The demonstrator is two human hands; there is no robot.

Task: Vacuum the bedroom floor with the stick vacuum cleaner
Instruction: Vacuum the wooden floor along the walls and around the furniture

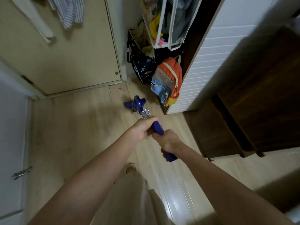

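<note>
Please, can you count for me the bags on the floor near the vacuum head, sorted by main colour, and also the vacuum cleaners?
Dark navy patterned bag: 1
Orange, blue and beige backpack: 1
Blue stick vacuum cleaner: 1, held by left hand and right hand
Total: 3 things

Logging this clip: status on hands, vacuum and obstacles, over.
Left hand and right hand both grip the stick vacuum handle. Floor head down on wood floor. Orange backpack and dark bag just beyond it.
</note>
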